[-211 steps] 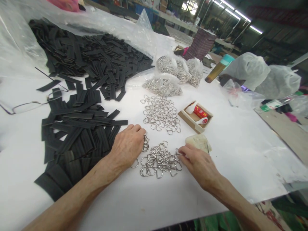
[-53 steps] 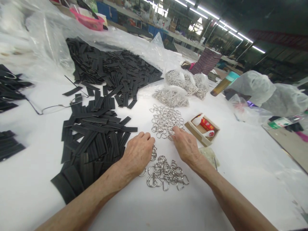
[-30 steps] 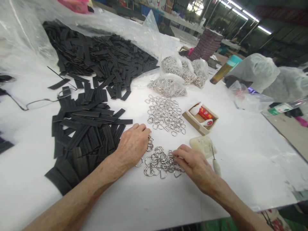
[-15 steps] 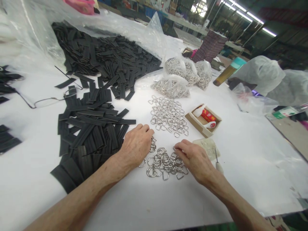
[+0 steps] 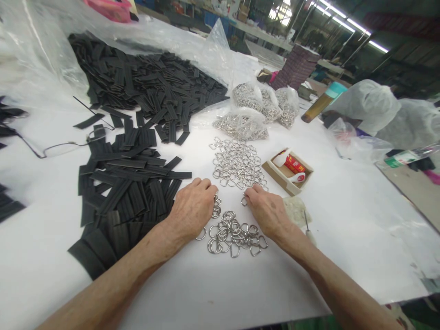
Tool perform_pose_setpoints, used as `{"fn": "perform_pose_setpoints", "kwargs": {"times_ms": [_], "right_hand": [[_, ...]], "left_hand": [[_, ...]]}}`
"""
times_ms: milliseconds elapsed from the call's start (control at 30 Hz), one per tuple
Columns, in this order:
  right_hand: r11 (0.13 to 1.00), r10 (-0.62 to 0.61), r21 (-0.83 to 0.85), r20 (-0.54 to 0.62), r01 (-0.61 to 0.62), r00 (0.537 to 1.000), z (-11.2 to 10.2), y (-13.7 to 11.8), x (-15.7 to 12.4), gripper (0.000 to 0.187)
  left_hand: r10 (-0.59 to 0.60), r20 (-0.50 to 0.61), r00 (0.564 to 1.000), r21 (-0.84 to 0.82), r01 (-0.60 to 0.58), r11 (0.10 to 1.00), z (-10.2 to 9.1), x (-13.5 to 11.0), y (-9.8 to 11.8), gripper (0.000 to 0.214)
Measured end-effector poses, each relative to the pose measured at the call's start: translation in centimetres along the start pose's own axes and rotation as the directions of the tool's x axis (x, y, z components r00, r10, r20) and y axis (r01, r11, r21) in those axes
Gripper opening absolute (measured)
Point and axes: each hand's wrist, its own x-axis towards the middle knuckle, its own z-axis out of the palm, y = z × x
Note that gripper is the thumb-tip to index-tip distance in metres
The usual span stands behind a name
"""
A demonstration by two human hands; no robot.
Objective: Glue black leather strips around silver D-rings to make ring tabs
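My left hand [image 5: 193,206] rests on the white table with its fingers curled down around several metal D-rings [image 5: 216,210], which show beside its fingertips. Thumb and forefinger of my right hand [image 5: 270,211] pinch one D-ring [image 5: 244,200]. Between and below the hands lies a loose pile of shiny D-rings [image 5: 233,236]. Just beyond the fingertips a flat spread of D-rings [image 5: 237,162] covers the tabletop. Left of my left hand are stacked black strips [image 5: 134,183]. The undersides of both hands are hidden.
Clear bags of rings [image 5: 240,124] stand behind the spread. A small cardboard box [image 5: 288,172] holds a red-labelled item. An awl-like tool [image 5: 309,231] lies right of my right hand. Eyeglasses [image 5: 65,144] and a big heap of black strips [image 5: 147,82] are at left.
My right hand has moved away from the near pile, up and slightly left, with a D-ring in its fingers. My left hand stays in about the same place. The view shifts slightly.
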Motion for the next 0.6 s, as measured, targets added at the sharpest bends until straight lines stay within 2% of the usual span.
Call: {"fn": "perform_pose_setpoints", "kwargs": {"times_ms": [100, 200, 467, 600], "right_hand": [[0.999, 0.042, 0.024, -0.035, -0.042, 0.998, -0.3, -0.2, 0.3, 0.02], [0.993, 0.038, 0.112, -0.04, -0.034, 0.998, -0.7, 0.0, -0.4, 0.017], [0.932, -0.059, 0.362, 0.063, 0.032, 0.996, -1.2, 1.7, -4.5, 0.011], [0.925, -0.146, 0.365, 0.095, 0.102, 0.985, -0.6, 1.5, -5.2, 0.015]], "left_hand": [[0.005, 0.002, 1.0, 0.003, -0.005, 1.0, 0.0, 0.0, 0.0, 0.018], [0.008, 0.007, 1.0, 0.007, -0.008, 1.0, 0.0, 0.0, 0.0, 0.017], [-0.009, 0.024, 1.0, 0.006, 0.009, 1.0, 0.0, 0.1, 0.0, 0.018], [-0.008, 0.018, 1.0, 0.013, 0.007, 1.0, 0.0, 0.1, 0.1, 0.018]]}}
